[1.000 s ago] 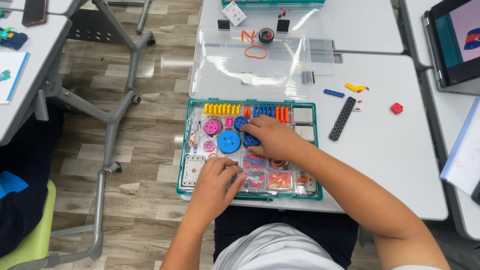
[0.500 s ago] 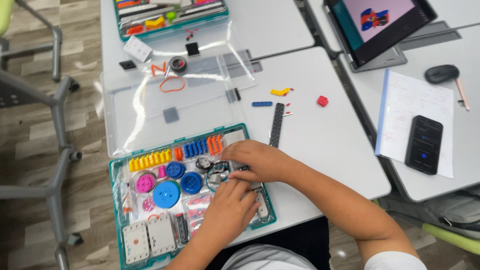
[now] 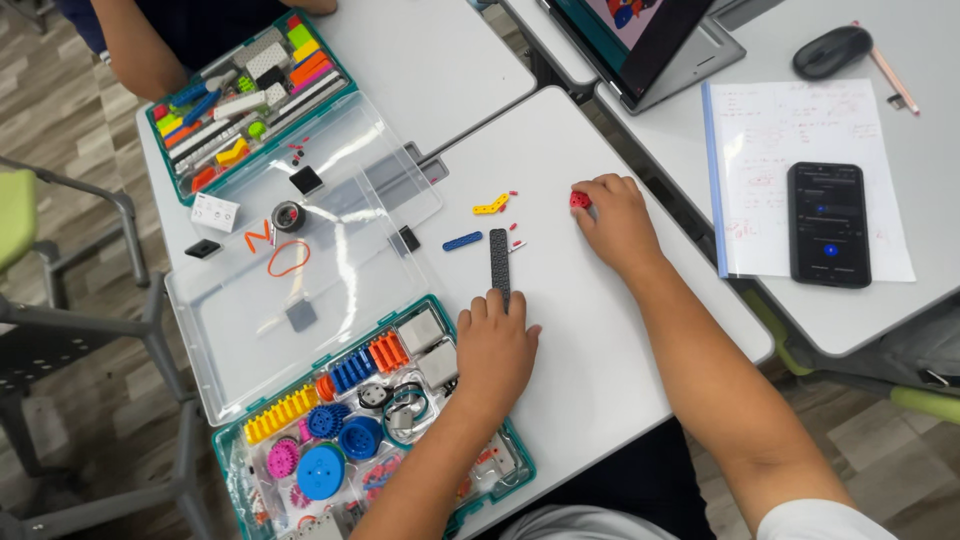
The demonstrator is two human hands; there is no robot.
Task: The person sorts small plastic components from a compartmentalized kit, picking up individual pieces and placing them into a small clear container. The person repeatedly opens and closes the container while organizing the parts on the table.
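Currently, on the white desk (image 3: 600, 330), the left hand (image 3: 495, 345) is resting fingertips on a black strip (image 3: 499, 262), not grasping it, while the right hand (image 3: 612, 215) is pinching a red piece (image 3: 579, 199), likely gathering parts.

Around the long black beam (image 3: 499, 262) on the white desk (image 3: 590, 350): 1 blue beam (image 3: 462, 241) to its left, 1 yellow piece (image 3: 491, 207) above it, 1 red block (image 3: 579, 200) to its right. 2 hands are near it, 1 left hand (image 3: 493, 352) at its lower end and 1 right hand (image 3: 617, 222) on the red block. 2 teal parts trays show: 1 (image 3: 372, 430) below-left, 1 (image 3: 246, 95) far upper-left. Right of it lie 1 phone (image 3: 829, 223) and 1 mouse (image 3: 832, 51).
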